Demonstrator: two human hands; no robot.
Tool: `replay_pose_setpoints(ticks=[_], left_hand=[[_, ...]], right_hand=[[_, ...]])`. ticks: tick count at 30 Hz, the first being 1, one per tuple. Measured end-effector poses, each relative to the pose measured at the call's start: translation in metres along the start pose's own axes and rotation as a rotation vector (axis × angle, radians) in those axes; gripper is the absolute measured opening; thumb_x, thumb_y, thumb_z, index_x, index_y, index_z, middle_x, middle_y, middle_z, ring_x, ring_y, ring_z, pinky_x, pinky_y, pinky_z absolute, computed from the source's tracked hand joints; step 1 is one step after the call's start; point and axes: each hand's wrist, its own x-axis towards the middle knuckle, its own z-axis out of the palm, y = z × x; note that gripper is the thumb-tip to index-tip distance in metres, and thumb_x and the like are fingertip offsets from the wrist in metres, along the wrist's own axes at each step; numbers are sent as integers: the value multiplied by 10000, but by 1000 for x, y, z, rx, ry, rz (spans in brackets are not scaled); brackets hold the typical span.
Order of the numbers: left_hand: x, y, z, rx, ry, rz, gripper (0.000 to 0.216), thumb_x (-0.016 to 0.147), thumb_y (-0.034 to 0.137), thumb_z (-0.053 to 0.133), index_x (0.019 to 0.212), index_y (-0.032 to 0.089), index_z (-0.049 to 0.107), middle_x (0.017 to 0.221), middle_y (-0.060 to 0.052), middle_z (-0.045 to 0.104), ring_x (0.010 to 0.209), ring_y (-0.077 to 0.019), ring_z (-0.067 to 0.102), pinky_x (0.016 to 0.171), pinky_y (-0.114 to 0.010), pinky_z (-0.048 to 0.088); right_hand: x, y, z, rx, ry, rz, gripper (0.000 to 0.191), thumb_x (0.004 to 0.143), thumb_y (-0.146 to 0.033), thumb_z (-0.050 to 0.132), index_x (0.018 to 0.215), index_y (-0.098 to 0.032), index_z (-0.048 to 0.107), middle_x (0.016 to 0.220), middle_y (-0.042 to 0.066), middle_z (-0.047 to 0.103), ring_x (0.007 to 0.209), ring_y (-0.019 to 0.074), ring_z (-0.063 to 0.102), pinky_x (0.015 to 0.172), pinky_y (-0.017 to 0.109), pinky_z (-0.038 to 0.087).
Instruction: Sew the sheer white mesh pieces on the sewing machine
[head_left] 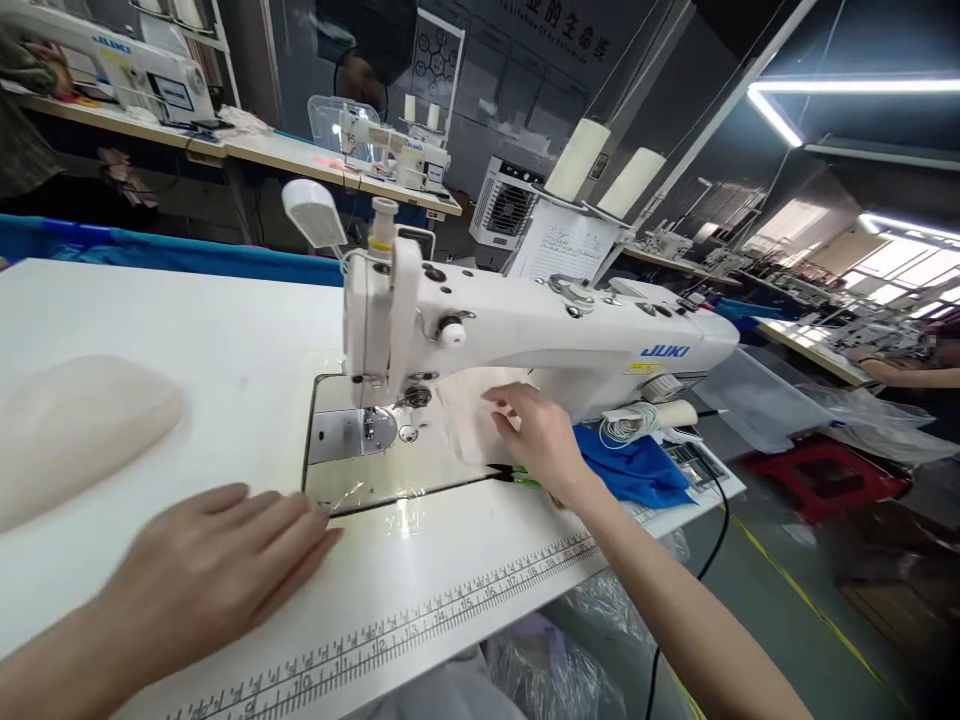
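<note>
My left hand [232,550] lies palm down on the white table, its fingers stretched toward the metal needle plate [341,435]; nothing is seen in it. My right hand [536,440] reaches under the arm of a white sewing machine [510,320], thumb and forefinger apart, over a pale, thin piece of fabric [465,420]. Whether the fingertips touch that fabric is hard to tell. Partly hidden below the right hand are small green-handled thread snips [525,482]. A smooth beige, cup-shaped piece [90,430] rests on the table at far left, slightly blurred.
A printed ruler [420,630] runs along the table's front edge. Right of the machine's base are blue cloth [637,470] and a thread cone [675,414]. A red stool [832,480] stands on the floor. Beyond are other machines [420,160] and a person's arm [907,373].
</note>
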Motion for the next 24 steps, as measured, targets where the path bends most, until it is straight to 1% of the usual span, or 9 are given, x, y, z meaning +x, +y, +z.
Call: replay_pose_setpoints(ticks=[2, 4, 7, 10, 12, 16, 21, 22, 24], left_hand=[[31, 18, 20, 162, -11, 179, 229, 915, 255, 476, 807, 255, 678, 691, -13, 688, 579, -186, 627, 512, -322, 474], [58, 33, 40, 204, -36, 206, 256, 941, 224, 438, 843, 223, 675, 768, -27, 709, 690, -189, 669, 607, -319, 531], [90, 43, 66, 198, -78, 178, 275, 964, 215, 395, 1045, 168, 654, 1057, -85, 714, 967, -229, 674, 793, -365, 563], [115, 41, 92, 201, -70, 76, 383, 974, 246, 389, 1324, 138, 500, 1426, -122, 498, 1318, -266, 466, 1034, -419, 465], [126, 37, 108, 221, -85, 15, 485, 971, 288, 415, 1416, 97, 391, 1513, -153, 363, 1406, -278, 339, 1141, -453, 346], [133, 29, 130, 276, -202, -89, 565, 956, 383, 460, 1375, 5, 433, 1444, -232, 433, 1363, -316, 404, 1163, -474, 299], [127, 24, 134, 223, -240, -79, 512, 979, 373, 419, 1379, 54, 446, 1453, -188, 442, 1395, -288, 358, 1196, -449, 219], [125, 24, 134, 214, -244, -82, 513, 982, 375, 411, 1387, 62, 436, 1465, -184, 427, 1405, -285, 339, 1200, -445, 205], [122, 25, 132, 200, -254, -93, 537, 986, 387, 397, 1423, 74, 384, 1507, -176, 361, 1434, -281, 274, 1205, -448, 186]], right_hand=[[13, 18, -2, -24, -10, 29, 479, 774, -100, 557, 1226, -242, 623, 1187, 84, 661, 1044, 270, 608, 714, 314, 495], [22, 27, 0, -36, -19, 45, 409, 776, -124, 571, 1140, -277, 681, 1118, 61, 688, 1002, 264, 620, 693, 302, 480], [26, 33, 2, -43, -3, 68, 279, 835, -185, 546, 1016, -281, 735, 987, 60, 717, 879, 242, 644, 688, 306, 459], [22, 36, 2, -15, 27, 67, 259, 849, -204, 544, 1011, -277, 732, 920, 54, 717, 822, 218, 640, 690, 297, 448], [20, 40, 1, 34, 42, 42, 262, 823, -179, 567, 1015, -268, 721, 923, 44, 708, 839, 205, 633, 694, 284, 449], [14, 51, -2, 183, 36, -34, 186, 801, -185, 618, 940, -231, 732, 897, 43, 695, 851, 196, 632, 738, 288, 473], [-12, 57, -18, 372, 19, -53, 200, 901, -306, 547, 911, -231, 732, 1012, 55, 725, 949, 219, 661, 871, 337, 484], [-21, 55, -25, 415, 21, -35, 212, 907, -335, 542, 928, -235, 728, 1006, 54, 731, 943, 225, 667, 863, 345, 490], [-39, 46, -40, 641, -62, 53, 188, 855, -395, 622, 832, -242, 727, 797, 33, 739, 739, 211, 679, 713, 318, 516]])
